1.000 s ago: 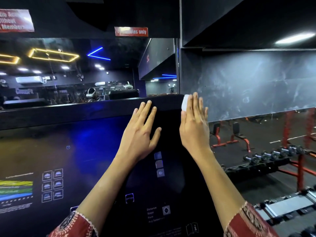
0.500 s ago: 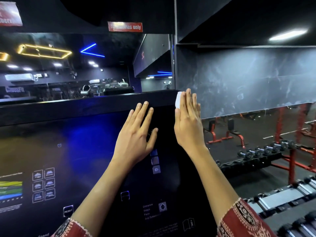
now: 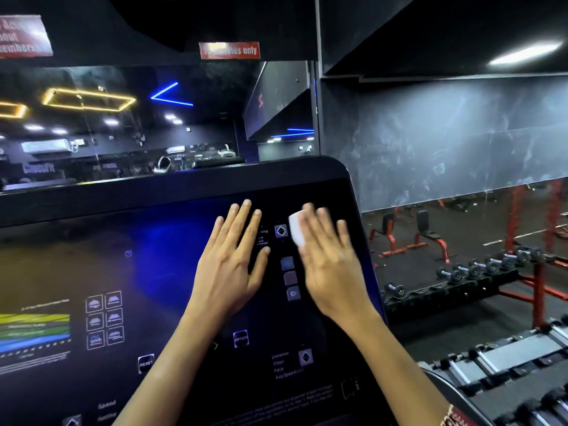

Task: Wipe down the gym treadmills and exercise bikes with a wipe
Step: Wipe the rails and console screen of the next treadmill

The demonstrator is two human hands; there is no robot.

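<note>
Glossy black treadmill console [image 3: 159,241], round-cornered; left hand [image 3: 229,267] flat on it, fingers straight; blurred right hand [image 3: 330,265] flat, pressing a white wipe [image 3: 297,231].

Treadmill console [image 3: 159,272] fills lower left and centre of frame. Left hand [image 3: 229,265] flat on dark panel, fingers straight. Right hand [image 3: 330,265], blurred, presses white wipe [image 3: 297,230] against panel just right of it. Dumbbell rack [image 3: 455,279] at right.
</note>
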